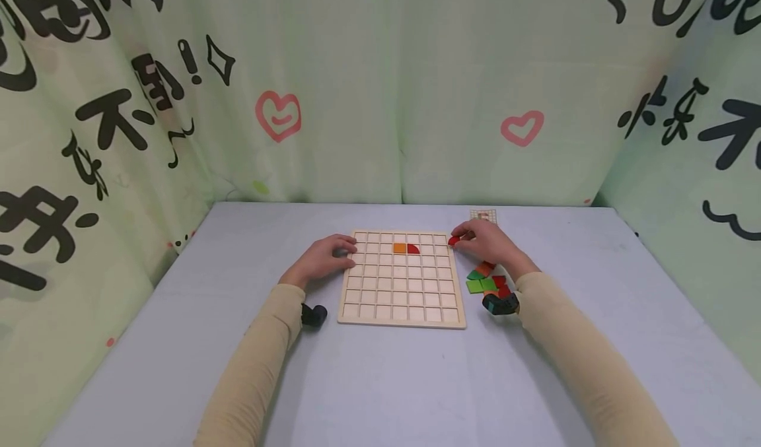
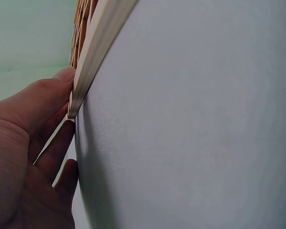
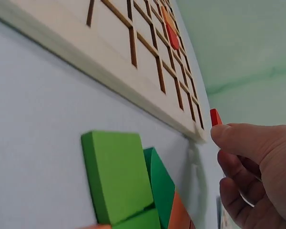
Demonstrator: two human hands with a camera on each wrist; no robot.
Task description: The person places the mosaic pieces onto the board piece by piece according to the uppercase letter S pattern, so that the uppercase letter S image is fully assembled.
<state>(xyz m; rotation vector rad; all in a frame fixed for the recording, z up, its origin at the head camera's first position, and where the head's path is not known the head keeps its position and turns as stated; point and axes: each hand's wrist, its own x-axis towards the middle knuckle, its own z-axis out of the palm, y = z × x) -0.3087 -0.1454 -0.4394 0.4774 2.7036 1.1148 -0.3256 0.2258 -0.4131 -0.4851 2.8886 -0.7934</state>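
A light wooden grid board (image 1: 392,317) lies on the table. Within its upper part, an orange square block (image 1: 399,248) sits beside a red block with a rounded corner (image 1: 413,249). My left hand (image 1: 324,257) rests against the board's left side near the far corner, with the thumb (image 2: 64,74) at the edge. Between thumb and fingers, my right hand (image 1: 489,241) pinches a small red block (image 3: 215,117), partly covered by the fingertips. It is at the board's far right corner.
Right of the board lies a loose group of blocks: light green ones (image 1: 481,285), a dark green one (image 3: 159,183), red and orange ones. Behind the right hand is a small patterned card (image 1: 483,214). Printed curtains (image 1: 357,103) enclose the table (image 1: 392,387).
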